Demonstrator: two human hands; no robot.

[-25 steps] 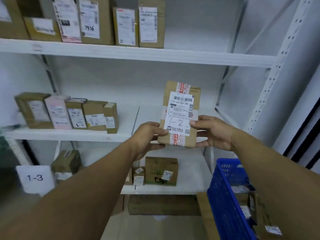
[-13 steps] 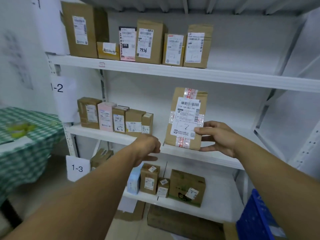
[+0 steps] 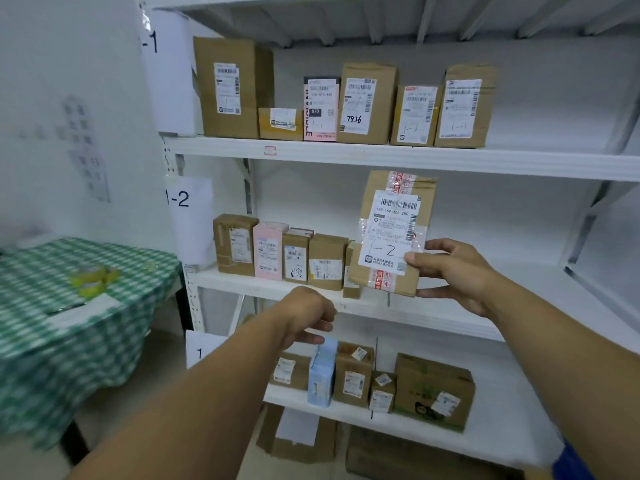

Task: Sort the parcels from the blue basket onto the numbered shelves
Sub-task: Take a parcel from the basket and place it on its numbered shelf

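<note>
My right hand [image 3: 453, 271] grips a brown cardboard parcel [image 3: 391, 216] by its lower right corner; its white label is hand-marked "1-2". The parcel is upright, just above the middle shelf [image 3: 433, 306], right of the row of parcels [image 3: 280, 252] standing there. A paper sign "1-2" [image 3: 188, 216] hangs on the left post of that shelf. My left hand [image 3: 304, 315] hovers below the shelf's front edge, fingers loosely curled, holding nothing. Only a corner of the blue basket [image 3: 571, 462] shows at the bottom right.
The top shelf [image 3: 381, 157], signed "-1", carries several parcels [image 3: 346, 105]. The lower shelf [image 3: 467, 441] holds several small boxes [image 3: 367, 382]. More cartons [image 3: 298, 438] sit on the floor. A table with a green checked cloth [image 3: 62, 327] stands at the left.
My left hand has let go of the parcel and dropped below the shelf edge. My right hand alone has carried the parcel left toward the row. The view has swung left and up.
</note>
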